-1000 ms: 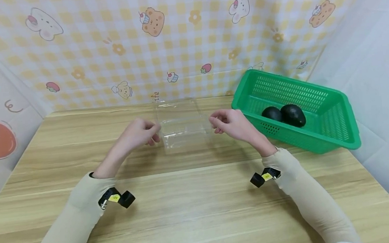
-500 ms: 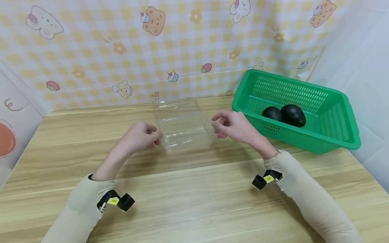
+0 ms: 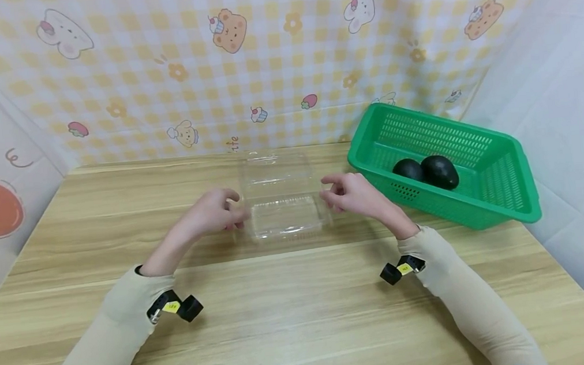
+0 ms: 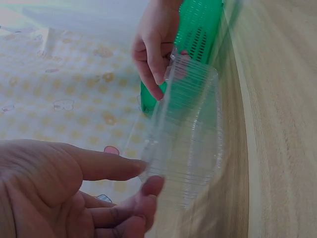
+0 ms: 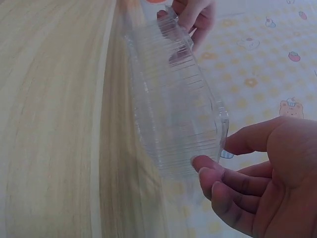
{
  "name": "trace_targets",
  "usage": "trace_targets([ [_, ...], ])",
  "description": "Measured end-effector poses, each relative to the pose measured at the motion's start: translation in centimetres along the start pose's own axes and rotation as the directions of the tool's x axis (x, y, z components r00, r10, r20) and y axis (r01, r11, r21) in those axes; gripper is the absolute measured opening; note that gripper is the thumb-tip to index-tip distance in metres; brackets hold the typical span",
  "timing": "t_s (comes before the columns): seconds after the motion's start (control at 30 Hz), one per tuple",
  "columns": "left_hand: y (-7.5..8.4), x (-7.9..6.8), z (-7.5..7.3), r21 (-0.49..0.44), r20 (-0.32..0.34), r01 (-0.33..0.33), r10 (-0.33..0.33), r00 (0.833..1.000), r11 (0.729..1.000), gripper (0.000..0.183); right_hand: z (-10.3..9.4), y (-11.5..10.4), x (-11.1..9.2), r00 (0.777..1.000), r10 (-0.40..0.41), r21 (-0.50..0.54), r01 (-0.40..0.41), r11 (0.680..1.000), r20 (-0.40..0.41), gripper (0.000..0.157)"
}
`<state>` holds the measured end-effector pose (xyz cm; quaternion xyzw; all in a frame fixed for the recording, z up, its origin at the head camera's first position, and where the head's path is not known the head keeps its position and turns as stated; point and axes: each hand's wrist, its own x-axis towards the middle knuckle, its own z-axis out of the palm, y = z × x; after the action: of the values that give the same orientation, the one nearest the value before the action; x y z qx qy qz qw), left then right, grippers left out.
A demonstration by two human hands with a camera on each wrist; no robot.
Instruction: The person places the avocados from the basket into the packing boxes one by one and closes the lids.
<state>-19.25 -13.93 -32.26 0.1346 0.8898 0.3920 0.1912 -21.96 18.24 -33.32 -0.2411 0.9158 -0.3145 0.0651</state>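
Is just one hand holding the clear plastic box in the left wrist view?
No, the left hand holds one end of the clear plastic box and the right hand holds the other.

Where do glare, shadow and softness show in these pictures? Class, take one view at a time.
Head view: white glare streaks on the clear container, soft shadows beside the sleeves on the table; left wrist view: pale light at the upper left, with the patterned curtain faded and soft; right wrist view: the container's far end hazier than its near edge.

The left wrist view crops the left hand (image 4: 64,183) and green basket (image 4: 199,25).
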Motion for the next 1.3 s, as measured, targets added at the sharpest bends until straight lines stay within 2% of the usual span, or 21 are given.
trace_targets([
  [0.23, 0.4, -0.1, 0.2, 0.018, 0.028, 0.012, -0.012, 1.000, 1.000, 0.065, 0.3, 0.5, 0.0, 1.000, -0.006, -0.028, 0.006, 1.000, 0.004, 0.045],
  [0.43, 0.3, 0.0, 0.2, 0.011, 0.004, 0.031, -0.031, 1.000, 0.999, 0.063, 0.3, 0.7, -0.1, 1.000, -0.016, -0.016, 0.016, 1.000, 0.020, 0.047],
  [0.73, 0.1, 0.6, 0.4, 0.047, -0.044, 0.043, -0.041, 0.998, 0.998, 0.053, 0.5, 1.0, -0.5, 0.999, -0.036, -0.008, 0.036, 0.999, 0.025, 0.048],
  [0.83, 0.0, 0.7, 0.4, 0.032, -0.047, 0.041, -0.039, 0.998, 0.999, 0.051, 0.5, 1.0, -0.8, 0.999, -0.033, -0.006, 0.034, 0.999, 0.026, 0.049],
  [1.13, -0.5, 1.2, 0.6, -0.089, -0.046, 0.028, -0.032, 0.998, 0.996, 0.037, 0.7, 1.0, -1.3, 0.999, -0.026, -0.001, 0.026, 1.000, 0.026, 0.052],
  [1.3, -0.4, 1.2, 0.9, -0.128, -0.038, 0.029, -0.035, 0.999, 0.991, 0.037, 0.7, 1.0, -1.4, 0.999, -0.033, -0.012, 0.033, 0.999, 0.013, 0.052],
])
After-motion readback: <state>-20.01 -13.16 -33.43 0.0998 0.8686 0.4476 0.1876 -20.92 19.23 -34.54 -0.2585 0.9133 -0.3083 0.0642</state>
